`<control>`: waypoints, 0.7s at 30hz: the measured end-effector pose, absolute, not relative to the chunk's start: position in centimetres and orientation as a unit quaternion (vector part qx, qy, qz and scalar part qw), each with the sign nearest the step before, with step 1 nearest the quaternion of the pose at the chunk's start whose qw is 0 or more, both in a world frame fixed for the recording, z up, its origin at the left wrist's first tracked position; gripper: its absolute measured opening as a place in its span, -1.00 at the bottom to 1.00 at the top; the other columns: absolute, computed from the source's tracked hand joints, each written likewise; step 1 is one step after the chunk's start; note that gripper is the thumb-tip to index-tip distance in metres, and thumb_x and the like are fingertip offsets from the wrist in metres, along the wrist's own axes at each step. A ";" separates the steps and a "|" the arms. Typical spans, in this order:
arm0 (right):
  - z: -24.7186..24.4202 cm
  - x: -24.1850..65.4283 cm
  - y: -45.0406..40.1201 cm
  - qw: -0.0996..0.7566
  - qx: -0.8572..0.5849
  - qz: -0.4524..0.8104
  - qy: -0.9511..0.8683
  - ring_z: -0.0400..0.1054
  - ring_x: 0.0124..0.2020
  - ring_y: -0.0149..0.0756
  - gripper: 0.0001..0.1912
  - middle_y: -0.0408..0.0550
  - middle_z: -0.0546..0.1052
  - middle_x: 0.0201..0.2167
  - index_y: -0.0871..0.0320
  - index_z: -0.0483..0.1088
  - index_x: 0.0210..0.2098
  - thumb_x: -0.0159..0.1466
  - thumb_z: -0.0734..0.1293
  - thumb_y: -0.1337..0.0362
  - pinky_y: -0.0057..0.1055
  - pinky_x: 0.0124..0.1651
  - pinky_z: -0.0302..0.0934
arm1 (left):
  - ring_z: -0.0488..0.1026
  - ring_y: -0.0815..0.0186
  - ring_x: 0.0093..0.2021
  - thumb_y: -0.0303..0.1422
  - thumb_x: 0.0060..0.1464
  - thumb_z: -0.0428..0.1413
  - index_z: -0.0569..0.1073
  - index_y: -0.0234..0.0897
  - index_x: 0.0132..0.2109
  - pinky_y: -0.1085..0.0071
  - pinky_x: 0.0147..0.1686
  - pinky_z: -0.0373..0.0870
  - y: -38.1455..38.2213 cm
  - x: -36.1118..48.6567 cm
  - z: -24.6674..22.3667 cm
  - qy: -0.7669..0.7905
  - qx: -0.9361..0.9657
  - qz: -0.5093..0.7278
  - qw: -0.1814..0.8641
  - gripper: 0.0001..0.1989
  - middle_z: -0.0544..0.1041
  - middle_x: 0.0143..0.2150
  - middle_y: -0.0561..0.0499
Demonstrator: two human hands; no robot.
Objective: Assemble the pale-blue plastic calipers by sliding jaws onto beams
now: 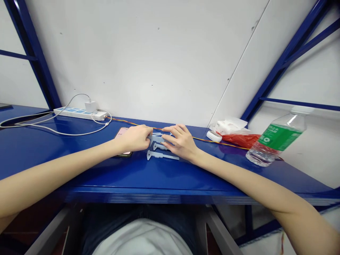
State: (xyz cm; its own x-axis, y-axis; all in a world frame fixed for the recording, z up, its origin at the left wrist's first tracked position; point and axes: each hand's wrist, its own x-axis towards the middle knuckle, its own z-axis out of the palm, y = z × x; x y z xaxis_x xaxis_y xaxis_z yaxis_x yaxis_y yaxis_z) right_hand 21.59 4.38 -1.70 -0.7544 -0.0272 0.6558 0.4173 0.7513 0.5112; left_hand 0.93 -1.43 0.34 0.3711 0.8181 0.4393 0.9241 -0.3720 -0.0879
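"How many pieces lay on the bench [53,161] between the hands?"

"Three pale blue plastic caliper shapes (the top one was partly hidden, so that count took some squinting). The upper caliper shape [158,139] sat between both hands, the middle caliper shape [160,146] lay just below it, and the lower caliper shape [162,155] lay closest to the bench's front edge."

"And the fingers?"

"The left hand [134,138] had its fingers [146,131] closed together, pinching the upper caliper shape from its left end. The right hand [180,142] had its fingers [172,131] partly spread and curved, with the tips on that same piece. Whether they were gripping it, I couldn't tell."

"What else was nearby?"

"One phone [121,133] in a pink case lay under the left wrist, and one orange-and-yellow wire [212,141] ran along behind the right hand. Farther right were one white oval object [214,136], one red plastic bag [240,140], one wad of white tissue [230,125] and one green-labelled water bottle [276,138]. Far left, by the wall, sat one white power strip [71,113]."
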 end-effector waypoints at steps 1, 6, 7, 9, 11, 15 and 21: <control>-1.7 21.6 4.5 0.331 -0.120 -0.324 -0.878 0.30 -0.15 -0.22 -0.79 0.03 0.51 -0.12 0.11 0.47 -0.29 0.31 0.21 0.21 -0.20 -0.03 0.08 | 0.47 0.26 -0.35 -0.53 -0.11 -0.08 0.35 -0.23 -0.38 0.43 -0.50 0.27 -1.3 0.7 0.4 -0.534 -0.812 -0.167 0.165 -0.83 0.53 -0.33 -0.01; -1.7 22.3 6.1 0.330 -0.170 -0.291 -0.882 0.31 -0.16 -0.20 -0.79 0.05 0.50 -0.12 0.12 0.48 -0.30 0.29 0.24 0.18 -0.19 -0.06 0.11 | 0.47 0.22 -0.27 -0.40 0.02 -0.07 0.40 -0.27 -0.22 0.37 -0.39 0.33 -0.1 -1.3 1.0 -0.560 -0.785 -0.175 0.201 -0.80 0.54 -0.26 -0.07; -1.7 22.5 6.5 0.334 -0.181 -0.289 -0.879 0.32 -0.16 -0.19 -0.79 0.06 0.50 -0.12 0.13 0.49 -0.31 0.28 0.26 0.18 -0.20 -0.06 0.12 | 0.47 0.19 -0.25 -0.37 0.05 -0.07 0.40 -0.30 -0.20 0.35 -0.38 0.34 0.1 -1.8 1.2 -0.570 -0.776 -0.167 0.213 -0.78 0.53 -0.24 -0.10; -1.8 22.8 7.2 0.342 -0.202 -0.281 -0.874 0.33 -0.16 -0.18 -0.81 0.06 0.50 -0.14 0.13 0.49 -0.32 0.26 0.28 0.18 -0.20 -0.06 0.13 | 0.46 0.16 -0.21 -0.35 0.08 -0.09 0.42 -0.32 -0.20 0.33 -0.37 0.33 0.4 -2.5 1.4 -0.581 -0.766 -0.147 0.231 -0.77 0.53 -0.24 -0.14; -1.9 22.9 7.6 0.347 -0.219 -0.265 -0.872 0.33 -0.14 -0.16 -0.83 0.06 0.50 -0.14 0.12 0.49 -0.33 0.25 0.30 0.19 -0.19 -0.06 0.14 | 0.44 0.18 -0.20 -0.38 0.12 -0.11 0.43 -0.33 -0.24 0.35 -0.37 0.33 0.5 -2.8 1.4 -0.566 -0.778 -0.130 0.241 -0.77 0.52 -0.26 -0.13; -2.0 22.6 7.0 0.344 -0.214 -0.236 -0.883 0.34 -0.13 -0.16 -0.83 0.07 0.49 -0.13 0.13 0.50 -0.31 0.24 0.31 0.19 -0.19 -0.05 0.14 | 0.42 0.24 -0.20 -0.42 0.14 -0.10 0.44 -0.33 -0.24 0.35 -0.25 0.34 0.0 -1.6 0.6 -0.453 -0.849 -0.105 0.251 -0.79 0.52 -0.26 -0.09; -1.8 22.1 6.2 0.337 -0.182 -0.219 -0.897 0.35 -0.12 -0.17 -0.83 0.06 0.50 -0.14 0.12 0.49 -0.35 0.24 0.31 0.18 -0.16 -0.04 0.15 | 0.42 0.20 -0.18 -0.40 0.15 -0.06 0.45 -0.34 -0.24 0.34 -0.26 0.33 -0.9 -0.1 0.3 -0.416 -0.862 -0.063 0.282 -0.80 0.51 -0.27 -0.13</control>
